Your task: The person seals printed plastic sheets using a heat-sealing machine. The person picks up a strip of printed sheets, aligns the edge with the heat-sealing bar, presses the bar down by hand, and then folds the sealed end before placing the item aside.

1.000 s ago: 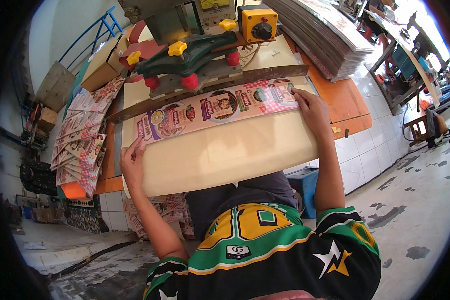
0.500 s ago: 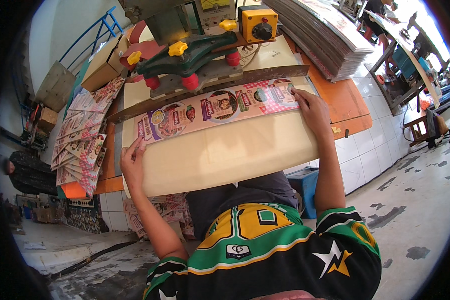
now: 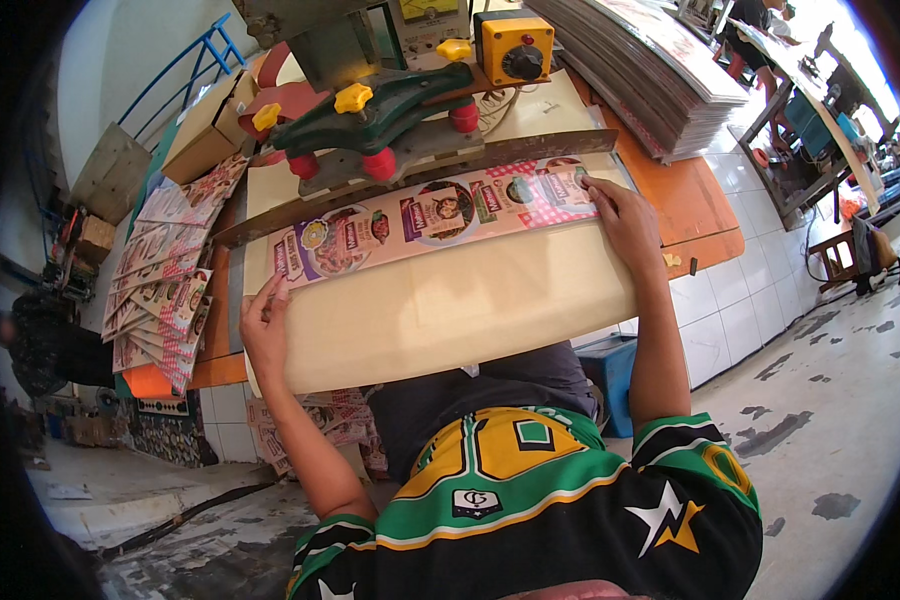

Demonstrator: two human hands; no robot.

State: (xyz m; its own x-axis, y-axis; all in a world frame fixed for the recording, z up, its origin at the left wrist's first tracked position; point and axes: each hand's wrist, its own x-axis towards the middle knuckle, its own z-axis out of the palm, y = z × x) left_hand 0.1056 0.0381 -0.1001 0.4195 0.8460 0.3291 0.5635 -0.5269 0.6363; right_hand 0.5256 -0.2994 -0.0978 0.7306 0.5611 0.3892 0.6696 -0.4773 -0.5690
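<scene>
A long printed strip [image 3: 380, 228] with food pictures and a pink checked pattern lies along the metal bar [image 3: 420, 180] of a press machine. It rests on a cream-coloured sheet [image 3: 450, 305] whose front edge curves down toward me. My left hand [image 3: 265, 325] pinches the strip's near left corner between thumb and fingers. At the strip's other end, my right hand [image 3: 625, 225] grips the right edge, thumb on top and the other fingers partly hidden. Above the bar stands the dark green press head [image 3: 375, 120] with yellow knobs and red feet.
Printed pieces [image 3: 170, 270] are stacked at the left of the orange table [image 3: 695, 215]. A thick pile of sheets [image 3: 650, 75] stands at the back right, near a yellow control box [image 3: 515, 48]. A blue bin [image 3: 610, 380] is below. Another person [image 3: 55, 340] is at far left.
Both my hands and the printed strip stay in place. At the far left, the other person in dark clothing has shifted posture, the legs now showing more.
</scene>
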